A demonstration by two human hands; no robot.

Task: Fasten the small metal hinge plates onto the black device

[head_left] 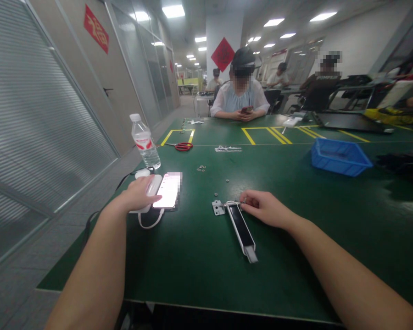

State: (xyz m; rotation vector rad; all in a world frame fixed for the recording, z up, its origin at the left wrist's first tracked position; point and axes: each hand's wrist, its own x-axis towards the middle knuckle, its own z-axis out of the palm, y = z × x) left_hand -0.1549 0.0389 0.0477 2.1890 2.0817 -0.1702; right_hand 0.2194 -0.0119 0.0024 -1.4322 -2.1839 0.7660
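My left hand [140, 195] rests on a white power bank [150, 190] with its thumb touching the lit phone [167, 191] beside it; a white cable [151, 223] loops out below. My right hand [265, 208] lies on the green table [199, 270], fingertips pinched at the top end of a long black-and-silver metal part [241, 226]. A small silver bracket [218, 207] sits at that part's left end.
A water bottle [145, 142] stands behind the phone. Red scissors [183, 146], small washers [201, 168] and a blue bin [340, 156] lie farther back. A seated person [240, 98] holds a phone across the table. The table's left edge drops to the floor.
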